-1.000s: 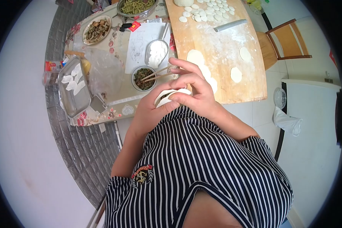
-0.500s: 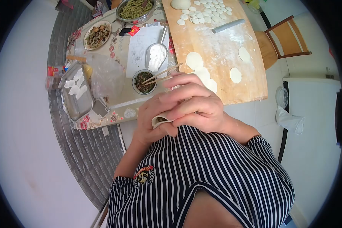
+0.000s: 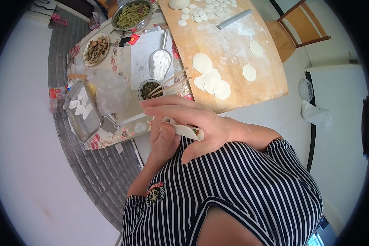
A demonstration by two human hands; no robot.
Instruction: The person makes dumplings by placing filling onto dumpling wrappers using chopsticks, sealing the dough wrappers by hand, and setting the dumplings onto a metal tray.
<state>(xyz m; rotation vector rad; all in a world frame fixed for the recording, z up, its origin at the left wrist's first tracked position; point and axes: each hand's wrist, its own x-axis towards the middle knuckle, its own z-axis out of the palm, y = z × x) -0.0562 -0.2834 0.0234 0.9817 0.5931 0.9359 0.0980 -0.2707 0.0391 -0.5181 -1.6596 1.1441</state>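
Note:
A folded dumpling (image 3: 185, 130) sits between my two hands in front of my striped shirt. Its dough is pale, and a bit of green and brown filling shows at its unsealed right end. My left hand (image 3: 165, 139) pinches the left end, thumb bent over the dough. My right hand (image 3: 211, 125) cradles the other end between thumb and palm, its fingers stretched out over the top toward the left hand. Just beyond the fingers is a bowl of chopped filling (image 3: 148, 87) with chopsticks (image 3: 170, 84) lying across it; the bowl's near side is partly hidden.
A floured wooden board (image 3: 233, 49) carries rolled wrappers (image 3: 211, 76), small dough discs (image 3: 209, 10), a dough lump (image 3: 179, 3) and a grey rolling pin (image 3: 234, 19). To the left are a metal tray of dumplings (image 3: 86, 127), a flour scoop (image 3: 160, 63) and dishes of food.
The right hand's fingers have straightened and its thumb has swung outward. The dumpling's filling now shows at the right end instead of the left. My view has shifted slightly.

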